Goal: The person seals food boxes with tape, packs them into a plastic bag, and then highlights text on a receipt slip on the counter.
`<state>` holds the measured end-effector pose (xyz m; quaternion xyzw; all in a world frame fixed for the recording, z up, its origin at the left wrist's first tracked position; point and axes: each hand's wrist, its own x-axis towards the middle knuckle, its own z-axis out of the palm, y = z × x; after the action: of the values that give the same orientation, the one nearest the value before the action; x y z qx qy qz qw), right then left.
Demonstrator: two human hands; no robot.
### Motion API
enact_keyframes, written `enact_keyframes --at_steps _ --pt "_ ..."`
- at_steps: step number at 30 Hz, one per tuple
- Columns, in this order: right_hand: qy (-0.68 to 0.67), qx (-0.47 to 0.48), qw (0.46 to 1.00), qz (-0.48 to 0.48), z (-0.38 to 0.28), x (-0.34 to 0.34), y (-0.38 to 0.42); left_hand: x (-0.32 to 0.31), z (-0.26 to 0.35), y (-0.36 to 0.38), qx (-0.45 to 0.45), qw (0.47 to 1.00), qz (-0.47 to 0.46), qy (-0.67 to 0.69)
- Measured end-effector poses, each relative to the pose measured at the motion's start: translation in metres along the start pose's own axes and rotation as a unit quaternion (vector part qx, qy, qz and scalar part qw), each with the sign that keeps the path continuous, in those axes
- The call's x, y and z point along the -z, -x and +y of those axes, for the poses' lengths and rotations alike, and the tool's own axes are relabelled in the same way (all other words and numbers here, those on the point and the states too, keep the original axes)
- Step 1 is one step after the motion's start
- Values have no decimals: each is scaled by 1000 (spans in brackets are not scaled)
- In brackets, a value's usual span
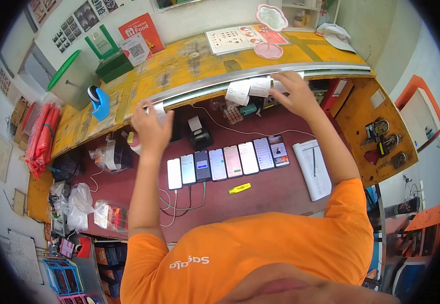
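Note:
My left hand (pixel 151 124) is raised at the metal rail (pixel 205 85) along the counter's front edge, beside a small white paper. Its fingers are apart. At the rail's right part, my right hand (pixel 295 92) has spread fingers near white paper slips (pixel 249 90) that hang from the rail. Whether either hand touches paper is unclear. Below, a row of several lit phones (pixel 233 161) lies on the dark red desk (pixel 275 195), some with cables plugged in. A yellow highlighter (pixel 240 188) lies in front of them. A notebook (pixel 311 172) with a pen is on the right.
A black receipt printer (pixel 198 133) stands behind the phones. On the yellow upper shelf (pixel 189 66) are a blue tape dispenser (pixel 99 103), a pink mirror (pixel 269 50) and a white cap (pixel 335 37). Padlocks (pixel 382 134) hang at the right; plastic bags (pixel 80 205) lie left.

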<state>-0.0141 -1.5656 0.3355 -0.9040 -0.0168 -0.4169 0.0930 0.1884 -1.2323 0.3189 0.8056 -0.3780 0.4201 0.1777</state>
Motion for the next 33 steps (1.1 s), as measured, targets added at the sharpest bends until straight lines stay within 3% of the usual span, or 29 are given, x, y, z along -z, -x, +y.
enact_keyframes --at_steps 1,3,5,7,11,17,23,29,31,33 --pt "-30 10 999 -21 -5 -7 -4 9 27 -8 -22 998 44 -42" --pt "-31 28 999 -3 -10 -28 -9 8 72 -25 -141 981 -21 130" --pt "-18 7 1000 -10 -12 -46 -15 -23 104 -37 -241 923 -94 284" --pt "-16 -2 1000 6 -19 -55 -17 -55 125 -47 -252 915 -66 309" --pt "-13 -2 1000 11 -34 -63 -22 -68 114 -52 -223 934 -60 273" --pt "-107 68 992 13 -78 -104 -38 -36 60 -25 -123 981 -38 146" --pt "-179 77 981 -14 -124 -147 -62 -26 6 -7 -75 994 -6 83" --pt "-119 91 989 9 -132 -159 -67 -23 7 -6 -30 998 -16 43" --pt "-32 95 995 -13 -131 -148 -70 -28 16 -2 -20 998 -29 55" --pt "-27 117 993 -11 -122 -147 -71 -38 22 1 -3 995 34 98"
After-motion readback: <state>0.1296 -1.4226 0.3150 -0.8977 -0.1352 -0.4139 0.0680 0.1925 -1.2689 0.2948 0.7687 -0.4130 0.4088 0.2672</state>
